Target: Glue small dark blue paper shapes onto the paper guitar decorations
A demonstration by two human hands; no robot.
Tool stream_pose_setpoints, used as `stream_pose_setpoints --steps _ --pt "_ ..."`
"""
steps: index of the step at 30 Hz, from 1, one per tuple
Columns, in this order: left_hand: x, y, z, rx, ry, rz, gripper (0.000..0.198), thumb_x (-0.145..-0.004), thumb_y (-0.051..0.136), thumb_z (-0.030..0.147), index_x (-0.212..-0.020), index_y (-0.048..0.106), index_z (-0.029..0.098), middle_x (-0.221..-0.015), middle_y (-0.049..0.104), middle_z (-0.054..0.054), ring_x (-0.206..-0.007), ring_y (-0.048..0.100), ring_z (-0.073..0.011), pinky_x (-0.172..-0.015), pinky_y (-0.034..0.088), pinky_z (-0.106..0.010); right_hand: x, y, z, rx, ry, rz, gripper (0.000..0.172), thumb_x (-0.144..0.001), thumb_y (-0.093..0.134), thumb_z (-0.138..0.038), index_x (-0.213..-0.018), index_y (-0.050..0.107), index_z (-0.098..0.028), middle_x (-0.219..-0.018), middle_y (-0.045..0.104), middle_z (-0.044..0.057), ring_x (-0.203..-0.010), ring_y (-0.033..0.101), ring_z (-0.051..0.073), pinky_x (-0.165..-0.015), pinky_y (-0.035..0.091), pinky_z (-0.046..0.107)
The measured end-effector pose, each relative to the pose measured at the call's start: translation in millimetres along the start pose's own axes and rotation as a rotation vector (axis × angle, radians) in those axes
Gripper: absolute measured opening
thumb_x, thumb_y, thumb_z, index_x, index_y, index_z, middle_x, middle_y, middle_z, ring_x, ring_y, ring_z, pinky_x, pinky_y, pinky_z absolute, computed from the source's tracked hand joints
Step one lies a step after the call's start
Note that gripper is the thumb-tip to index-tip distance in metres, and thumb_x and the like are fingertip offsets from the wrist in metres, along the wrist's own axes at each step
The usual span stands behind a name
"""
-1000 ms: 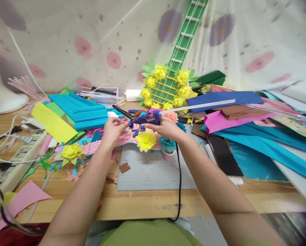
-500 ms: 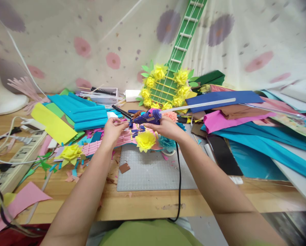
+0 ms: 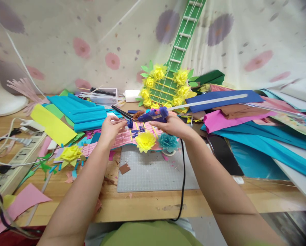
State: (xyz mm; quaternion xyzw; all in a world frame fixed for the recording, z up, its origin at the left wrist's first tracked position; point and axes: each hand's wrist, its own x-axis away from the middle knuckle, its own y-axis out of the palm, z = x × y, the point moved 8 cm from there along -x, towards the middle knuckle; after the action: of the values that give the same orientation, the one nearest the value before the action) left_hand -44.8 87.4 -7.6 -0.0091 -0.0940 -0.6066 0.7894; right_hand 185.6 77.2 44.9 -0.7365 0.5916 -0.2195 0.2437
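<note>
My right hand [image 3: 175, 125] is closed around a blue hot glue gun [image 3: 153, 115], with a long pale glue stick [image 3: 209, 102] poking out of its back end. The gun's nozzle points left. My left hand [image 3: 112, 130] pinches a small dark blue crumpled paper piece [image 3: 129, 124] at its fingertips, just left of the nozzle. Below both hands lies a pink paper guitar [image 3: 122, 138] with strings and blue bits on its body. A large yellow paper flower [image 3: 145, 141] and a teal one [image 3: 168, 141] sit along its near edge.
A green paper guitar [image 3: 165, 85] ringed with yellow flowers leans at the back. Folded blue paper [image 3: 78, 111] lies left, and paper sheets with a black phone [image 3: 223, 153] lie right. A grey cutting mat [image 3: 153, 174] is in front; the gun's black cord [image 3: 183, 184] crosses it.
My right hand and the glue gun have moved a little to the right, away from my left hand. The blue paper piece remains at my left fingertips and now shows more plainly.
</note>
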Motion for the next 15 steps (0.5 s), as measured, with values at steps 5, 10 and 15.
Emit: stream_pose_setpoints --steps 5,10,15 --pt "-6 -4.4 17 -0.007 0.011 -0.019 0.042 -0.05 0.077 0.011 -0.078 0.047 0.018 -0.064 0.066 0.003 -0.057 0.064 -0.0125 -0.052 0.051 -0.023 16 -58 29 -0.283 0.026 0.242 0.046 -0.074 0.068 -0.059 -0.058 0.052 -0.019 -0.05 0.047 -0.002 -0.045 0.038 0.008 -0.045 0.03 0.026" --pt "-10 -5.4 29 -0.102 0.046 -0.079 0.043 -0.05 0.078 0.011 -0.08 0.047 0.018 -0.066 0.068 0.002 -0.06 0.065 -0.0132 -0.054 0.051 -0.023 34 -93 73 -0.563 0.003 0.447 0.038 -0.072 0.074 -0.051 -0.063 0.057 -0.018 -0.061 0.056 0.001 -0.045 0.043 0.007 -0.045 0.03 0.026" --pt "-10 -6.3 26 -0.213 0.044 -0.118 0.045 -0.048 0.08 0.015 -0.08 0.049 0.018 -0.065 0.067 0.003 -0.06 0.065 -0.0133 -0.053 0.05 -0.022 24 -94 105 -0.683 -0.005 0.494 0.035 -0.071 0.076 -0.048 -0.066 0.06 -0.017 -0.061 0.059 0.002 -0.045 0.044 0.006 -0.044 0.03 0.024"
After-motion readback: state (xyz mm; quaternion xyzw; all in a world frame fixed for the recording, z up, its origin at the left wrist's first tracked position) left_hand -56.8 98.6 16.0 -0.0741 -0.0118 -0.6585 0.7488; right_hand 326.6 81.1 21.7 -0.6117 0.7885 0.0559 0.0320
